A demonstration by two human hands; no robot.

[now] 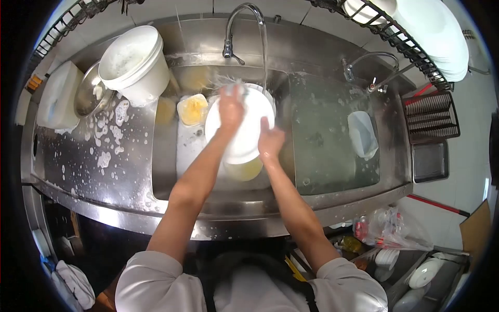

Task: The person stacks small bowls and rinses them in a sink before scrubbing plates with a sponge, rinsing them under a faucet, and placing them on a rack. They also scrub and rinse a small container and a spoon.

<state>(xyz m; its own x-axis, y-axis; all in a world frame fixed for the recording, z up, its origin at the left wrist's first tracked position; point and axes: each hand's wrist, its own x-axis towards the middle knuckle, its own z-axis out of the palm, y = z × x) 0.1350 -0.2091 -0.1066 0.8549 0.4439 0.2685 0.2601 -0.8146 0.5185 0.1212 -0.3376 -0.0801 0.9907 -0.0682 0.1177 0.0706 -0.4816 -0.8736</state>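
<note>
A round white plate (249, 127) is held over the left sink basin (167, 140), under water running from the tap (228, 44). My right hand (271, 141) grips the plate's right edge, with the thumb on its upper face. On the plate's upper left lies my left hand (232, 106), blurred by motion; its fingers are smeared and anything under them cannot be made out. Left of the plate is a small square container (193, 110) with something yellow in it. A yellowish round item (244, 170) shows partly beneath the plate's lower edge.
A white bucket (136, 65) and a metal lid (92, 92) stand on the sudsy left counter (104, 161). The right basin (327, 151) holds cloudy water and a floating pale container (362, 135). Stacked white plates (442, 41) sit in the upper right rack.
</note>
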